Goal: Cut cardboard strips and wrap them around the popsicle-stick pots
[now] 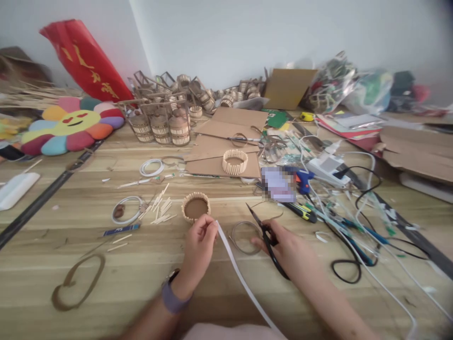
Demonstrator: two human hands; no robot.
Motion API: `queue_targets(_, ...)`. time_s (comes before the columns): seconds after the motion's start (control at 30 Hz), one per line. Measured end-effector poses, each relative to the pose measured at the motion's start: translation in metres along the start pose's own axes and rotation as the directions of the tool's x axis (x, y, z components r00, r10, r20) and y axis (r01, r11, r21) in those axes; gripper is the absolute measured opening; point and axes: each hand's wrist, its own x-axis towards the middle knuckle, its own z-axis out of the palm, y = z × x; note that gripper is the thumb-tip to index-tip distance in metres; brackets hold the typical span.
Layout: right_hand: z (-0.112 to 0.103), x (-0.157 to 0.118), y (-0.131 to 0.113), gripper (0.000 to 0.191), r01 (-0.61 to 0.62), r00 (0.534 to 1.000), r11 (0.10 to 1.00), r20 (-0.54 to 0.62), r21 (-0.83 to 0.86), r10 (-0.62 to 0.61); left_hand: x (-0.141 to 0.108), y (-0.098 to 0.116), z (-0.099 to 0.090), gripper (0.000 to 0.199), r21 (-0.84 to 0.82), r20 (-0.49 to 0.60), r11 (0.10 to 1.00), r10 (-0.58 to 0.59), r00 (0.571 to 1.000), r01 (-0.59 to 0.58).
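Note:
Between thumb and fingers, my left hand (201, 245) pinches one end of a white strip (238, 269), which trails down toward my body. Just beyond that hand stands a small round basket (196, 208) ringed with short wooden sticks, brown inside. My right hand (283, 243) is closed around black-handled scissors (267, 236), whose blades point up and to the left. A thin coiled band (247, 237) lies on the table beside the scissors. Loose short sticks (161, 208) are scattered left of the basket.
A second stick ring (235, 163) sits on cardboard (222, 125). Right of it are a phone (278, 184), a blue glue gun (304, 179), a yellow-black cutter (300, 212) and tangled cables (347, 245). Finished stick baskets (161, 127) stand behind, near a flower cushion (72, 125).

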Motion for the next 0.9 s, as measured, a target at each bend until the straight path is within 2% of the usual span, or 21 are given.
queue_targets(0.13, -0.014, -0.01, 0.024, 0.025, -0.163, 0.981, 0.952, 0.065, -0.257, 0.185, -0.003, 0.0, 0.001, 0.026, 0.005, 0.041, 1.0, 0.0, 0.999, 0.0)
queue_targets(0.23, -0.016, -0.016, 0.037, 0.025, -0.236, 0.955, 0.916, 0.098, -0.324, 0.281, -0.005, -0.002, 0.002, 0.027, -0.003, 0.08, 1.0, -0.01, 0.997, 0.01)
queue_targets(0.33, -0.013, -0.017, 0.045, 0.028, -0.17, 0.963, 0.949, 0.16, -0.266, 0.217, -0.005, -0.003, 0.002, 0.026, -0.006, 0.093, 1.0, -0.023, 0.995, 0.024)
queue_targets(0.47, -0.011, -0.015, 0.058, 0.033, -0.078, 0.978, 0.986, 0.181, -0.145, 0.104, -0.005, -0.004, 0.002, 0.027, 0.002, 0.105, 1.0, -0.027, 0.994, 0.027)
queue_targets(0.6, -0.011, -0.011, 0.072, 0.027, -0.042, 0.996, 0.999, 0.083, -0.034, 0.045, -0.004, -0.002, 0.002, 0.028, -0.006, 0.12, 0.999, -0.037, 0.992, 0.038)
queue_targets(0.67, -0.011, -0.01, 0.077, 0.024, -0.07, 0.997, 0.997, 0.022, -0.03, 0.071, -0.004, -0.002, 0.002, 0.028, -0.011, 0.122, 0.999, -0.043, 0.992, 0.045)
queue_targets(0.77, -0.014, -0.007, 0.08, 0.03, -0.125, 0.989, 0.992, -0.077, -0.014, 0.123, -0.004, -0.001, 0.002, 0.027, -0.018, 0.119, 0.999, -0.043, 0.992, 0.045)
queue_targets(0.83, -0.016, -0.006, 0.077, 0.035, -0.154, 0.974, 0.987, -0.161, 0.04, 0.158, -0.004, -0.001, 0.003, 0.027, -0.019, 0.117, 0.999, -0.044, 0.992, 0.046)
queue_targets(0.9, -0.016, -0.002, 0.07, 0.035, -0.132, 0.972, 0.985, -0.183, 0.108, 0.151, -0.004, 0.0, 0.003, 0.027, -0.016, 0.123, 0.999, -0.047, 0.991, 0.049)
